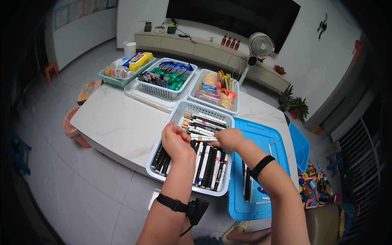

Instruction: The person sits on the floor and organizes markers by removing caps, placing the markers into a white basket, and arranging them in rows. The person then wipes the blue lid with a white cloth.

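A light blue plastic basket (150, 163) holds marker pens in two groups: a crosswise stack in its far part and upright-lying rows in its near part. My left hand (177, 140) is over the basket's left side with its fingers curled; whether it holds anything is hidden. My right hand (228, 139) has its fingertips on a white marker pen (203, 138) at the near edge of the crosswise stack. More marker pens (246, 183) lie on a blue plastic lid (254, 211) to the right, partly hidden by my right forearm.
Behind stand a basket of snacks (191, 92), a basket of green-topped packets (159, 91) on a white lid (131, 92), and a green basket (118, 82) with a bottle and wipes. A fan (261, 46) stands beyond the marble-patterned table (122, 122). Toys (314, 183) lie at right.
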The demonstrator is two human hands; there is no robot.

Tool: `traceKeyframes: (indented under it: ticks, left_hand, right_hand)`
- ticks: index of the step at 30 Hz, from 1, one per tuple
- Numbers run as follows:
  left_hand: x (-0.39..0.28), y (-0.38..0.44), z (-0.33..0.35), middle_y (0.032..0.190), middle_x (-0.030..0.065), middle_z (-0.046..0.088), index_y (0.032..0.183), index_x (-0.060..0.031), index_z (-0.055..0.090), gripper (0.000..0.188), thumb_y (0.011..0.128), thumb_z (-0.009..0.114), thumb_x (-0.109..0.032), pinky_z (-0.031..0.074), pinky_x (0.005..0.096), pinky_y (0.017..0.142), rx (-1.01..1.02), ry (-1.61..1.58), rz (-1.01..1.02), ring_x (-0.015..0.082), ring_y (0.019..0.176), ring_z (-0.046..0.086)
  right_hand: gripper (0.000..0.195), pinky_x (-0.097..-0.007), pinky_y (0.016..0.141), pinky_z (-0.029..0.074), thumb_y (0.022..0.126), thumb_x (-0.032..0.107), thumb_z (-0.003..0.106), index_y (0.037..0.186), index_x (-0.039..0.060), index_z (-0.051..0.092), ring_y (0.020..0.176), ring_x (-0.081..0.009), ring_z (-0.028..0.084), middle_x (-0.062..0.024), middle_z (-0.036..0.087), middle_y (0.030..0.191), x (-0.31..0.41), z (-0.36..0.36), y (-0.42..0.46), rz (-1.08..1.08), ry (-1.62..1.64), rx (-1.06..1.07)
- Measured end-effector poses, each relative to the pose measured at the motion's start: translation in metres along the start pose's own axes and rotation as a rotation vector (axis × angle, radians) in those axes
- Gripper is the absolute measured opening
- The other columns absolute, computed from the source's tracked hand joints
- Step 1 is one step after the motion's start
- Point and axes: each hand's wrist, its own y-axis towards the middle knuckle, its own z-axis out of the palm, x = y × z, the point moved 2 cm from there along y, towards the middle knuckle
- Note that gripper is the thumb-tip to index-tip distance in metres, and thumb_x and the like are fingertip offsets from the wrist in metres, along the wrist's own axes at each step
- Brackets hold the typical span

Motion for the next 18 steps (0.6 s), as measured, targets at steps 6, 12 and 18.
traceKeyframes:
  ticks: [6,12,18]
  left_hand:
    - [0.002,-0.002,0.002,0.074,0.0023,0.044,0.115,0.0013,0.048,0.031,0.089,0.046,-0.015,0.034,0.025,0.047,0.013,-0.002,-0.019,0.0106,0.053,0.039]
    - [0.004,0.0,0.002,0.073,0.0023,0.045,0.115,0.0012,0.048,0.03,0.09,0.045,-0.015,0.034,0.0253,0.047,0.011,-0.013,-0.052,0.0106,0.053,0.039]
    - [0.003,0.003,0.001,0.072,0.0025,0.044,0.113,0.0005,0.047,0.028,0.09,0.046,-0.015,0.034,0.0261,0.046,0.029,-0.016,-0.066,0.0105,0.052,0.04]
  right_hand:
    - [0.056,-0.0406,0.07,0.049,0.083,0.066,0.053,0.086,0.0117,0.068,0.084,-0.0306,0.063,-0.0114,0.067,0.085,-0.01,0.001,0.0,0.048,0.146,-0.018]
    - [0.055,-0.0383,0.07,0.051,0.079,0.066,0.059,0.088,0.0126,0.069,0.084,-0.028,0.065,-0.0088,0.068,0.086,-0.013,0.0,0.002,0.061,0.2,-0.039]
    - [0.052,-0.0395,0.069,0.049,0.078,0.061,0.064,0.089,0.0104,0.07,0.083,-0.0303,0.063,-0.0118,0.067,0.086,-0.022,0.002,0.006,0.119,0.315,-0.037]
